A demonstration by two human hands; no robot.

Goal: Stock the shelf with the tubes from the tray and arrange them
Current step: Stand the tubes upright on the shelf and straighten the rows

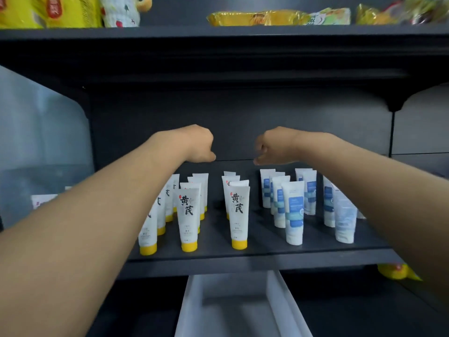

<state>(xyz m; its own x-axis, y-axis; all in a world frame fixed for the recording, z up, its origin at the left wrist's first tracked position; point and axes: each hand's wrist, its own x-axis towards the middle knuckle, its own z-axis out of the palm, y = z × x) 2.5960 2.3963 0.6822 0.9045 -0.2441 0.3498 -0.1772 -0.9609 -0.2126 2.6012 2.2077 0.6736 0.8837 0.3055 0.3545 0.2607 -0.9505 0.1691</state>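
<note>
Nearest to me, under the shelf (243, 265), is the white tray (192, 310); in the part that shows I see no tube. On the shelf board the tubes stand upright on their caps, long axis vertical, in rows that run from front to back: yellow-capped tubes (187, 215) at left and middle, blue-labelled tubes (294, 212) at right. My left forearm hides part of the leftmost row. Farther in, both hands hang above the rear tubes and touch none. The left hand (198, 144) is curled in a fist; the right hand (271, 147) is also curled, and nothing shows in either. So the tubes lie below the hands and toward me, yellow nearer the left hand, blue nearer the right. I judge there is room in the lanes between rows and on the bare strip before the back wall (233, 113).
</note>
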